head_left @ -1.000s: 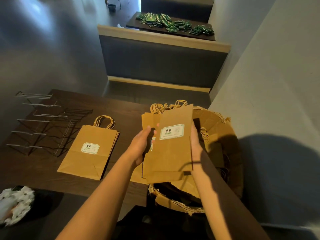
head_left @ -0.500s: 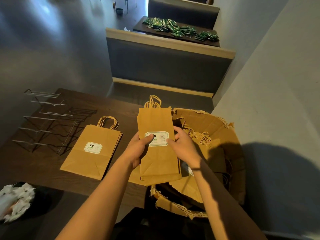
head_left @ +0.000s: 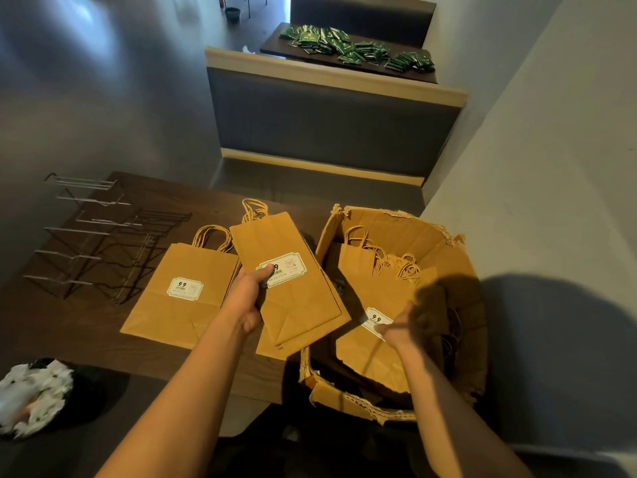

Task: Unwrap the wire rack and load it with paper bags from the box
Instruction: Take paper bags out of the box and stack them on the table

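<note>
Head view: the left hand [head_left: 246, 298] grips a small bundle of paper bags [head_left: 293, 288], thumb pressed on the top bag's white label, fingers hidden under the bundle. The bundle is tilted, its handles pointing away, and it hangs over the table [head_left: 62, 315] between a second pile and the box. The right hand [head_left: 401, 327] reaches into the cardboard box [head_left: 396, 229], over a bag with a label [head_left: 375, 320]; it is blurred and half in shadow, so whether it holds anything cannot be told. More bags with rope handles lie loose in the box, whose torn flaps stand up around them. Just left of the held bundle, a pile of bags [head_left: 182, 291] lies flat on the table, label up. Farther left the wire rack [head_left: 100, 243] lies bare on the table, apart from the pile. At the near left corner sits a heap of crumpled white wrapping [head_left: 32, 395].
</note>
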### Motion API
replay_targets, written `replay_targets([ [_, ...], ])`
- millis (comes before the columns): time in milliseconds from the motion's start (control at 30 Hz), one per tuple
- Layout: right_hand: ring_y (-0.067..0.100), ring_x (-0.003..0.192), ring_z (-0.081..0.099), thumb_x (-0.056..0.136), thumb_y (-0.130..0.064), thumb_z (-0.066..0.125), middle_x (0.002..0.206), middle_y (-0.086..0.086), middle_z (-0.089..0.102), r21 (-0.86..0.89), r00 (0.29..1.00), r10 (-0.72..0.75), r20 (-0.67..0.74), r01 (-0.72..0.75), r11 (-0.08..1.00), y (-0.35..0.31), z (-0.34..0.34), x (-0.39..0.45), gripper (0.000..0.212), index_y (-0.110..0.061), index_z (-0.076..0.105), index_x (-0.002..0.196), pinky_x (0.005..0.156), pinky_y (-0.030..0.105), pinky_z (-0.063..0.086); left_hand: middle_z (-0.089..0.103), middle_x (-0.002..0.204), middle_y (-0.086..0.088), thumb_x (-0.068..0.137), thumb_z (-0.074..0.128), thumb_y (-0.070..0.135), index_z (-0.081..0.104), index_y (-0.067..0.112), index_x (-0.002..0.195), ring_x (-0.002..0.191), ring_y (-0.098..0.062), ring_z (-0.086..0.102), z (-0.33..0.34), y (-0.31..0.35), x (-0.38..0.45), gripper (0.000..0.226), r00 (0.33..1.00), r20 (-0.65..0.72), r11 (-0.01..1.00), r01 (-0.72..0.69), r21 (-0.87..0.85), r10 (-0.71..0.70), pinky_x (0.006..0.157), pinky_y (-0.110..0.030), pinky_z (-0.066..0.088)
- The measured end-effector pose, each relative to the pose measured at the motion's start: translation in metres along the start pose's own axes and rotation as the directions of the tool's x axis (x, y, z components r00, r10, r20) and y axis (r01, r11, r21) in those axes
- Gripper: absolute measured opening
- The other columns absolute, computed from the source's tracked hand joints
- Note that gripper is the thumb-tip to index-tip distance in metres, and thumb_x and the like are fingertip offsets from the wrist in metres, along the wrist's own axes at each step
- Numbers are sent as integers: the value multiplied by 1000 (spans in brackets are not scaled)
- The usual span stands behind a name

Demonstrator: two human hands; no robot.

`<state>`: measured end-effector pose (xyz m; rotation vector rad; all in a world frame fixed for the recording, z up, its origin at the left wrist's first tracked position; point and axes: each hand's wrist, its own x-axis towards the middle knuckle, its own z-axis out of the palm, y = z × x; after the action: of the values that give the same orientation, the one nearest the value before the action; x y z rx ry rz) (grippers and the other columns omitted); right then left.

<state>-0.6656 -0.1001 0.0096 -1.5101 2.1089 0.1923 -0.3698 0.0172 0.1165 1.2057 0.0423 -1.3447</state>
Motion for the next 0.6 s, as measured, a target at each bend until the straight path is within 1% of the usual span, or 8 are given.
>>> replay_targets([
  [100,44,138,35,66,-31,92,153,20,23,155,1000,-5,-29,10,988,-11,2,-9,121,-37,4,148,104,60,45,75,115,-15,100,61,9,56,13,134,92,-28,76,-3,-1,0,35,1000,-3,1000,-10,2,10,68,-41,62],
  [167,44,138,38,69,-18,92,154,19,25,405,1000,-22,-11,24,914,-18,-2,-15,120,-32,8,153,107,55,45,75,115,-14,100,61,9,56,15,132,93,-28,76,-2,-2,0,33,1000,4,1000,-11,1,11,71,-42,61],
  [233,43,140,40,73,-6,89,153,19,32,728,998,-18,64,-34,685,-23,-5,-17,117,-22,10,158,110,50,44,76,112,-13,100,61,9,56,17,129,92,-28,75,-1,-2,-1,30,1000,-2,1000,-14,5,14,72,-43,60],
  [300,43,137,47,77,-7,87,147,20,45,851,981,-32,192,-151,502,-28,-7,-22,117,-24,7,160,101,46,51,76,114,-14,100,61,9,56,17,131,91,-27,76,-1,-1,-1,33,1000,4,1000,-27,10,27,68,-41,62],
  [400,33,119,60,85,-3,79,138,21,56,821,969,-133,207,-98,563,-32,-8,-25,86,-11,30,156,85,38,53,76,114,-13,99,62,9,54,17,132,87,-25,77,-1,0,-2,34,999,-3,999,-33,13,33,65,-39,62],
  [467,32,110,62,89,3,72,131,25,62,770,977,-182,110,32,637,-31,-13,-25,51,2,54,137,89,35,50,76,113,-14,100,61,9,54,17,131,87,-25,77,0,0,-2,33,999,-5,999,-37,24,37,66,-39,61],
  [500,34,111,63,91,4,69,129,26,63,782,979,-190,67,67,620,-28,-17,-23,40,5,59,130,93,36,50,76,114,-14,100,61,9,54,17,131,87,-25,77,1,1,-2,33,999,-2,999,-40,32,40,66,-39,61],
  [600,29,110,63,98,-2,60,130,22,64,812,974,-227,20,117,571,-12,-40,-20,27,-4,63,125,94,40,53,76,114,-14,100,62,10,55,18,130,91,-27,77,1,2,-1,32,999,11,998,-39,48,39,72,-41,61],
])
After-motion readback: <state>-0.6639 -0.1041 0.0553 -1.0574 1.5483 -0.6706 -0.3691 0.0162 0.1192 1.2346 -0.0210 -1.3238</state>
